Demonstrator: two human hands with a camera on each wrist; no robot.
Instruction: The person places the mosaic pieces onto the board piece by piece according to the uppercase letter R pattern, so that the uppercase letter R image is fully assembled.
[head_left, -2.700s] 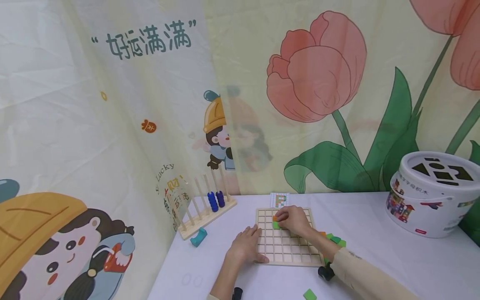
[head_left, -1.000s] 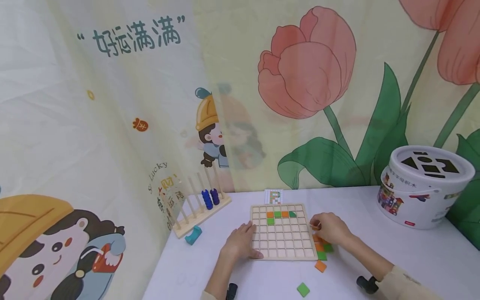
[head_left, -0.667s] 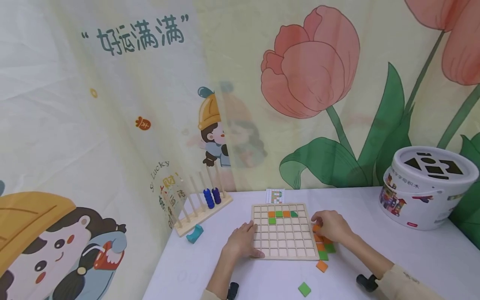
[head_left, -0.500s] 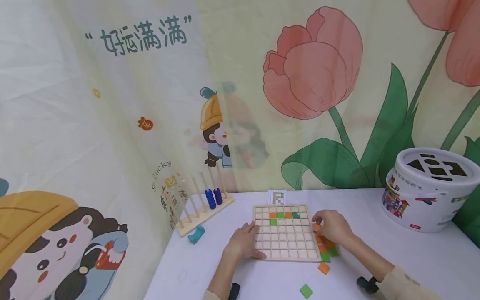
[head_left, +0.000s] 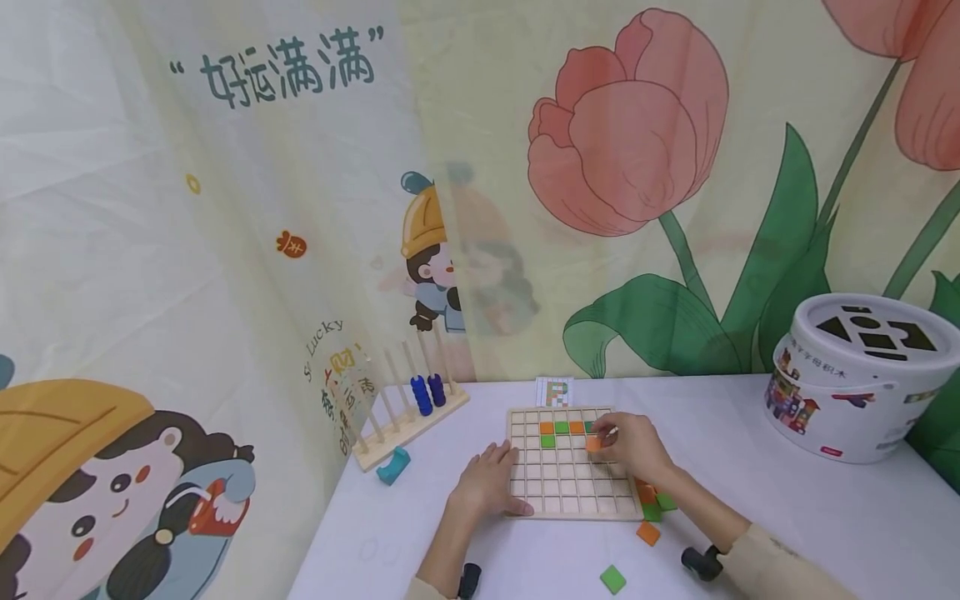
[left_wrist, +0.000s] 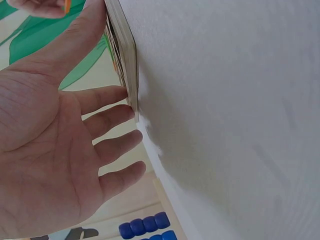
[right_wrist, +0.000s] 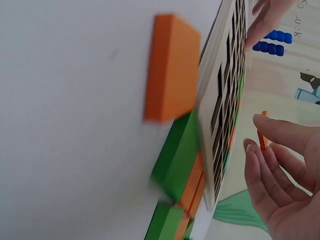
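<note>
A wooden grid board (head_left: 555, 487) lies on the white table, with orange, green and dark green tiles seated in its upper cells. My right hand (head_left: 637, 450) pinches an orange square tile (head_left: 594, 443) between thumb and fingers, over the board's upper right part. In the right wrist view that orange tile (right_wrist: 262, 132) stands on edge between the fingertips. My left hand (head_left: 486, 482) rests at the board's left edge with its fingers straight; in the left wrist view the fingertips reach the board's side (left_wrist: 122, 50).
Loose orange and green tiles (head_left: 652, 510) lie along the board's right side; a green tile (head_left: 612, 579) is nearer the front. A pattern card (head_left: 554, 391) sits behind the board. A peg rack (head_left: 412, 429) and teal block (head_left: 393, 467) stand left, a white bucket (head_left: 855, 408) right.
My right hand placed tiles in the top row, then went to the pile on the right, picked up an orange tile and moved left over the board. The left hand stayed at the board's edge.
</note>
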